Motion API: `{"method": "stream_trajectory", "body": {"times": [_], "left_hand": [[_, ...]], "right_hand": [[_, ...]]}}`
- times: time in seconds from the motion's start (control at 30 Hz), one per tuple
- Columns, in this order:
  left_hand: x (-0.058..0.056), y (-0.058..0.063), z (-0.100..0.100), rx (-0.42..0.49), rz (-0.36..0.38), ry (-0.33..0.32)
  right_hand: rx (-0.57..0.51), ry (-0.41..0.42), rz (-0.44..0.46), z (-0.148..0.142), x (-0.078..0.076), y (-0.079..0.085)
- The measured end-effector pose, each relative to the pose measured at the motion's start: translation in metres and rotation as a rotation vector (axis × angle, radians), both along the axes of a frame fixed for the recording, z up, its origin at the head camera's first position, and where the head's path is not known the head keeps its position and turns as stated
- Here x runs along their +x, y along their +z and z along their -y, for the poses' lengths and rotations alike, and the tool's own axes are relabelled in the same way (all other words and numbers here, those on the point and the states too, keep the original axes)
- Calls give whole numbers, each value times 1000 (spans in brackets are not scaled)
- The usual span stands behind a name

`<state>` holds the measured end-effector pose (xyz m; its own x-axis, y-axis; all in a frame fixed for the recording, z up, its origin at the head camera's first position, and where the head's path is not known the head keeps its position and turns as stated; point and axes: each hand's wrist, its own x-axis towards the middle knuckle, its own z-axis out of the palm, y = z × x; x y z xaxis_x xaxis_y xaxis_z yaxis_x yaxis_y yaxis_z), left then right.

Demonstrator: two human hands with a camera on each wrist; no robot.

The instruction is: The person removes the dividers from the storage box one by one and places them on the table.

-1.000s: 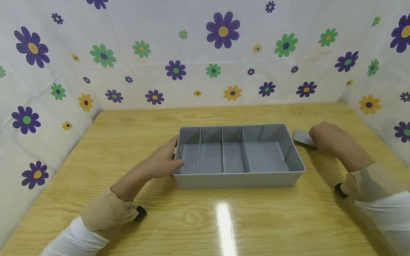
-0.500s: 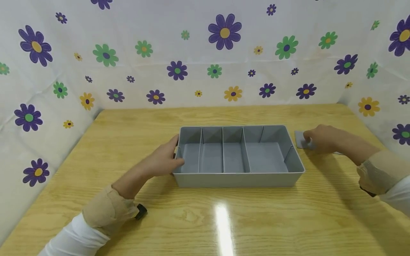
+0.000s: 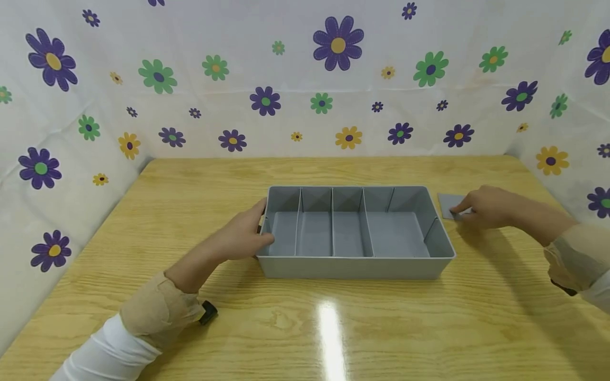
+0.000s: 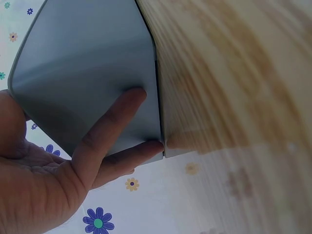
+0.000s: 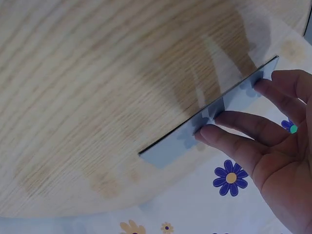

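Note:
A long grey plastic organizer box [image 3: 350,269], split by thin upright dividers into several compartments, stands on the wooden table. My left hand [image 3: 241,235] grips its left end, thumb over the rim. In the left wrist view, straight fingers lie against the outer end wall of the box [image 4: 83,53]. A flat, thin grey panel [image 3: 447,203] lies on the table just right of the box. My right hand [image 3: 493,207] touches it with the fingertips and partly covers it. The right wrist view shows several fingertips on the glossy surface of the panel [image 5: 168,151].
The wooden table [image 3: 295,328] reflects a bright strip of light at the front. Behind it and along both sides hangs a white cloth [image 3: 214,32] printed with purple, green and yellow flowers. Both wrists wear tan wraps [image 3: 157,307] with small black parts.
The grey panel, tilted up in my right hand a second ago, now lies flat on the table. My right fingers have loosened on it. My left hand and the box stay in place.

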<state>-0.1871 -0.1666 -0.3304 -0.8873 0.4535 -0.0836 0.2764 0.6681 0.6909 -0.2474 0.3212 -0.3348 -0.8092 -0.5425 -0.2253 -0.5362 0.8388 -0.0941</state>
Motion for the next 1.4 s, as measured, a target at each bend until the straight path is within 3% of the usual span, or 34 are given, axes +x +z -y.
{"method": "stream_trajectory", "body": {"times": [0.23,0.63,0.83,1.07,1.4], "left_hand": [[0,-2,2,4,15,16],[-2,-2,1,14,30,13],[-1,-4,4,24,16,2],[2,-1,3,36,10,3],[1,-3,2,53,2,-6]], "right_hand": [[-25,7,-8,4,-26,-4],[20,-108,49,11,-58,-16],[14,-166,83,12,-70,-19],[-28,-132,70,9,-81,-21],[-10,-199,119,14,-89,-18]]}}
